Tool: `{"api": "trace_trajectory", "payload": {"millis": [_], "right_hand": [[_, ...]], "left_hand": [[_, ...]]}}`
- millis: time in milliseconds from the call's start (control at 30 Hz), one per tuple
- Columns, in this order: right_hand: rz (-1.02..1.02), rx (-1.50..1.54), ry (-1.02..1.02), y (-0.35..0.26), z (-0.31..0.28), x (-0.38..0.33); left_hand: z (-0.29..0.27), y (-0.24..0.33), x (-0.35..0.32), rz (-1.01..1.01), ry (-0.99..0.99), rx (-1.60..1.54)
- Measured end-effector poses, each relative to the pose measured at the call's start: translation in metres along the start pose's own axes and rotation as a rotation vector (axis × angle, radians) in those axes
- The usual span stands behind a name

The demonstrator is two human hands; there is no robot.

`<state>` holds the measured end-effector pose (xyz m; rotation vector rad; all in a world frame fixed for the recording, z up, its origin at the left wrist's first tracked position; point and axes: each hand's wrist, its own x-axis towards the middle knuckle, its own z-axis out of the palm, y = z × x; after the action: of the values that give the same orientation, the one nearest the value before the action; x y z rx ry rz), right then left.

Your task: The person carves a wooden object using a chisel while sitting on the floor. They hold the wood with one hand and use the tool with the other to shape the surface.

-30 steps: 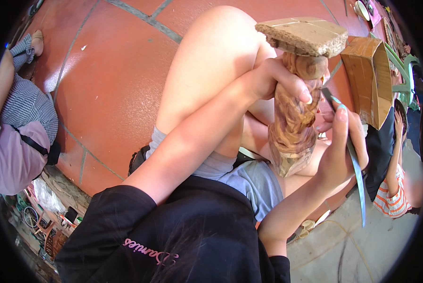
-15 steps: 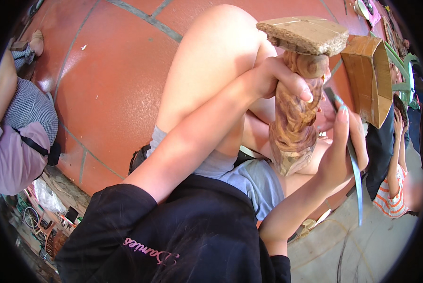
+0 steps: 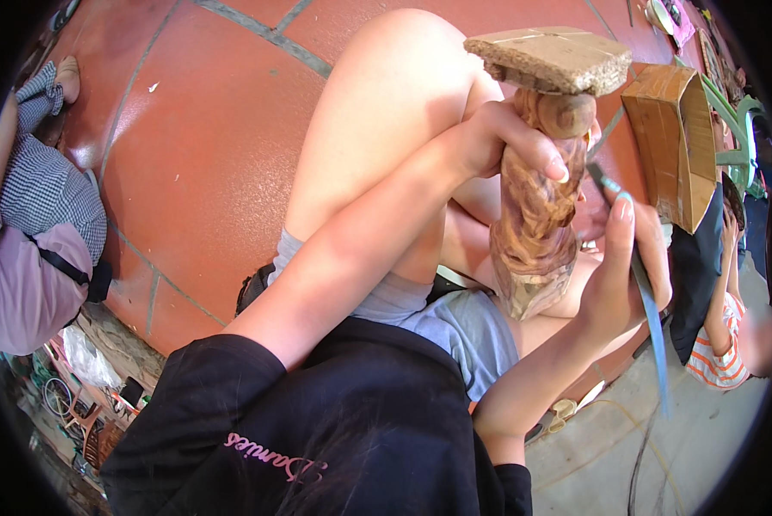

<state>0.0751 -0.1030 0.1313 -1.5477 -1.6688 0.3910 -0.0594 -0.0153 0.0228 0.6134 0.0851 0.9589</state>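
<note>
My left hand (image 3: 513,138) is closed round the upper part of a carved wooden figure (image 3: 534,211), brown with swirling grain, its thumb lying across the front. A thick, rough-edged wooden slab (image 3: 553,58) sits on the figure's upper end, near the hand. The figure stands tilted above my lap, its faceted lower end towards me. My right hand (image 3: 625,258) pinches a slim, file-like tool (image 3: 652,331), dark at the far end and blue at the near end. The dark tip reaches the figure's right side; whether it touches cannot be made out.
An open cardboard box (image 3: 661,142) stands beyond my right hand, with a green plastic chair (image 3: 734,142) behind it. A person in a striped top (image 3: 717,361) sits at the right, another person (image 3: 46,215) at the left. Red tiles (image 3: 188,172) cover the floor.
The figure and slab have shifted very slightly left. The tool in my right hand has slid a little, its blue end now slightly lower and further right.
</note>
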Motion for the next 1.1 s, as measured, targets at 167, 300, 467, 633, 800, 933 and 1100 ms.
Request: {"api": "trace_trajectory", "payload": {"millis": [167,300,467,633,800,933,1100], "right_hand": [[-0.008,-0.014,-0.052,-0.001,-0.004,-0.003],[0.046,0.016,0.017,-0.013,0.009,0.004],[0.055,-0.019,-0.030,-0.008,-0.003,-0.003],[0.039,-0.005,-0.005,-0.007,0.004,-0.001],[0.005,-0.013,0.049,-0.015,0.011,0.004],[0.064,-0.064,-0.062,-0.010,-0.003,-0.005],[0.040,0.045,0.072,-0.009,0.016,0.001]], "left_hand": [[0.001,0.000,0.000,0.036,0.014,-0.027],[0.004,0.004,-0.002,-0.022,0.024,-0.055],[0.007,0.002,-0.004,-0.002,0.049,-0.039],[0.000,0.001,0.000,0.056,-0.016,0.020],[0.003,0.002,-0.001,-0.001,0.009,-0.051],[0.008,0.008,-0.005,-0.037,0.028,-0.053],[0.004,0.002,-0.001,0.019,0.019,-0.005]]}}
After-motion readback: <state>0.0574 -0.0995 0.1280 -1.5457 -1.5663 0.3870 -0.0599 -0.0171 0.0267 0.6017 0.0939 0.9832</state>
